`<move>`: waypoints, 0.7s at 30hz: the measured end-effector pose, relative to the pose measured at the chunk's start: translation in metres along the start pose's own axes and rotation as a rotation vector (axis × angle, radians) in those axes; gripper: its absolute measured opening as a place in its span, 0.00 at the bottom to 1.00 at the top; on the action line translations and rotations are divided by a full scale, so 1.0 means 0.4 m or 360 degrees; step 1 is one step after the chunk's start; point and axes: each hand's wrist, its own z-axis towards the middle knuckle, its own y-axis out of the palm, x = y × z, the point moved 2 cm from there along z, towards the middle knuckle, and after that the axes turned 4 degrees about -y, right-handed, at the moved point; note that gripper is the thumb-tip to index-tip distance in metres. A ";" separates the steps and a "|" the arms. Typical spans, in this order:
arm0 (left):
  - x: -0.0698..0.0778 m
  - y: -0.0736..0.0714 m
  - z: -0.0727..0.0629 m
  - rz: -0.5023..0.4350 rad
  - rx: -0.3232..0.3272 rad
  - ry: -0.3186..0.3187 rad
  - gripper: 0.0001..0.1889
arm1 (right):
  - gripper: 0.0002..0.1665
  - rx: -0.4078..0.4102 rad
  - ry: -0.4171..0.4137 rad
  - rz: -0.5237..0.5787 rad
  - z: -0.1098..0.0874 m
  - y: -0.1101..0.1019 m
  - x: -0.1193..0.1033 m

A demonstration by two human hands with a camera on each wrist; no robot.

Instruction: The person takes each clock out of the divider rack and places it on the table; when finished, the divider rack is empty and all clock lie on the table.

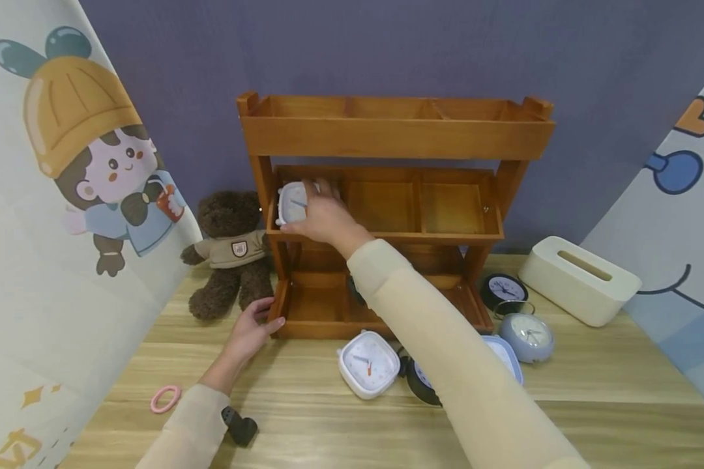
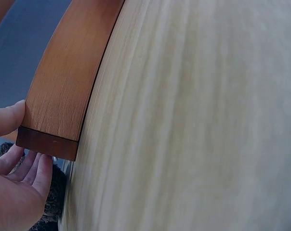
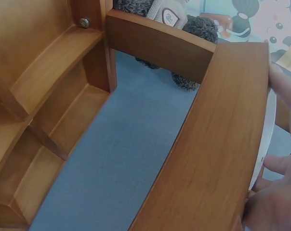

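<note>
In the left compartment of the middle tier of a wooden shelf rack (image 1: 396, 138) stands a white square alarm clock (image 1: 291, 202). My right hand (image 1: 328, 218) grips this clock by its right side and lower edge. Only a pale edge of the clock (image 3: 265, 144) shows beyond the front board in the right wrist view, beside my right hand (image 3: 275, 192). At the rack's lower left front corner, my left hand (image 1: 249, 331) holds the side panel between thumb and fingers. The left wrist view shows that hand (image 2: 18, 187) round the panel's end (image 2: 46, 143).
A second white clock (image 1: 369, 365) lies before the rack, with several others partly behind my right sleeve. A brown teddy bear (image 1: 231, 254) sits left. To the right are a blue-grey clock (image 1: 527, 335), a black clock (image 1: 504, 291) and a cream tissue box (image 1: 581, 280). A pink ring (image 1: 165, 399) lies front left.
</note>
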 end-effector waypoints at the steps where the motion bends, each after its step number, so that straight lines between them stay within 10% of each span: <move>1: 0.000 0.000 -0.001 0.0001 -0.0001 -0.0003 0.30 | 0.64 -0.0001 0.0005 0.0010 0.001 0.000 0.000; 21: -0.002 0.002 0.001 -0.0004 0.0023 0.0004 0.29 | 0.61 0.0301 -0.0090 0.0069 0.000 0.008 0.015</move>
